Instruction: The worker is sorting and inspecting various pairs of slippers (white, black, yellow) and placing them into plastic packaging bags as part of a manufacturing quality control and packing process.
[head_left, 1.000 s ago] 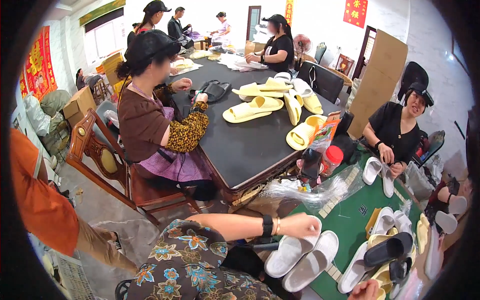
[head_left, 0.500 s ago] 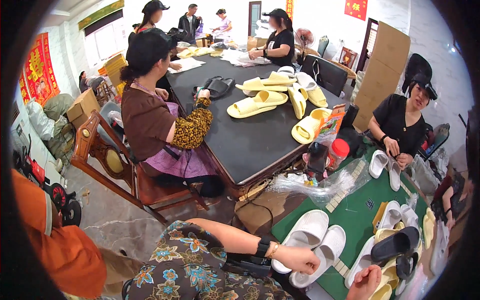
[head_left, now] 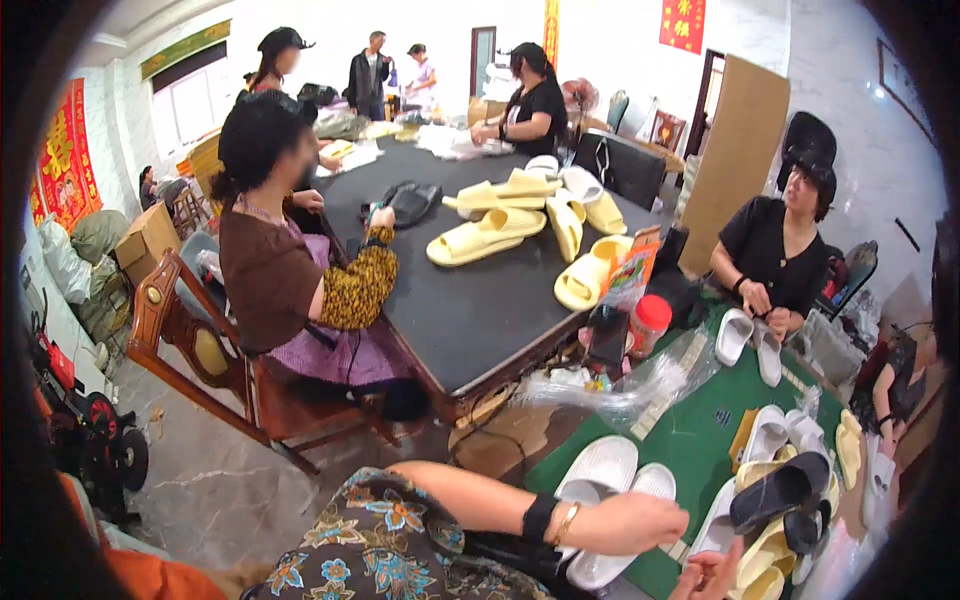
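My left hand (head_left: 632,522), with a black band and a gold-coloured bracelet at the wrist, hovers over a pair of white slides (head_left: 603,468) on the green tabletop. Its fingers are curled together; whatever they pinch is too small to make out. Just right of it, my right hand (head_left: 706,574) comes up from the lower edge, partly cut off. One of its fingers points up while the others bend in, and I cannot see what they hold. Beside this hand lie a black slide (head_left: 770,492), yellow slides (head_left: 765,560) and several white ones (head_left: 765,435).
Clear plastic strands (head_left: 590,392) lie at the green table's (head_left: 690,430) far-left edge, near a red-lidded jar (head_left: 650,322). Yellow slides (head_left: 487,235) cover part of the dark table (head_left: 460,320). A co-worker (head_left: 270,270) sits there; another person (head_left: 780,240) handles white slides across from me.
My left hand has moved right, over the second white slide and closer to my right hand. One right finger now points up. The view has turned slightly right.
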The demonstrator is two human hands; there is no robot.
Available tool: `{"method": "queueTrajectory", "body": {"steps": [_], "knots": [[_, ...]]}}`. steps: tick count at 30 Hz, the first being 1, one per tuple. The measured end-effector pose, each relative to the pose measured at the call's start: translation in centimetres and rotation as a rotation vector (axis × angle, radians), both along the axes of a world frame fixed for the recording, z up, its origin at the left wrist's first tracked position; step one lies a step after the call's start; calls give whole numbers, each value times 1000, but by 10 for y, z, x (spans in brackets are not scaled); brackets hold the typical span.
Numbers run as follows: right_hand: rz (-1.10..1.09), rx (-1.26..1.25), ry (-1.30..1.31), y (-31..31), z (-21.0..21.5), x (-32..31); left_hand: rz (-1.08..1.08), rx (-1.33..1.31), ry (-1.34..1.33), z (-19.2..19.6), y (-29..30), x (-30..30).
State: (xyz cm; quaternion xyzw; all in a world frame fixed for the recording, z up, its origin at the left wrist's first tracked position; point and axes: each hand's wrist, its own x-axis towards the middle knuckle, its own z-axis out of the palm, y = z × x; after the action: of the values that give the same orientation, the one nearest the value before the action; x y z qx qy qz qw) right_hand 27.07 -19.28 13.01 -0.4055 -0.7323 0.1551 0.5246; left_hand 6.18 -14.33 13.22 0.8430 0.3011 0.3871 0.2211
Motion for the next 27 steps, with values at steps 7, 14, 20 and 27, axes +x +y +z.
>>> {"method": "queueTrajectory", "body": {"steps": [7, 14, 20, 27], "knots": [[74, -5, -290, 5, -6, -5, 26, 96, 141, -2, -15, -5], [-123, 69, -368, -1, -6, 10, 198, 211, 315, 9, -15, -45], [38, -112, -375, -8, -30, -2, -9, 425, 315, -1, -21, -62], [283, -411, -610, -35, -75, -27, -218, 99, 597, -54, -48, -89]]}}
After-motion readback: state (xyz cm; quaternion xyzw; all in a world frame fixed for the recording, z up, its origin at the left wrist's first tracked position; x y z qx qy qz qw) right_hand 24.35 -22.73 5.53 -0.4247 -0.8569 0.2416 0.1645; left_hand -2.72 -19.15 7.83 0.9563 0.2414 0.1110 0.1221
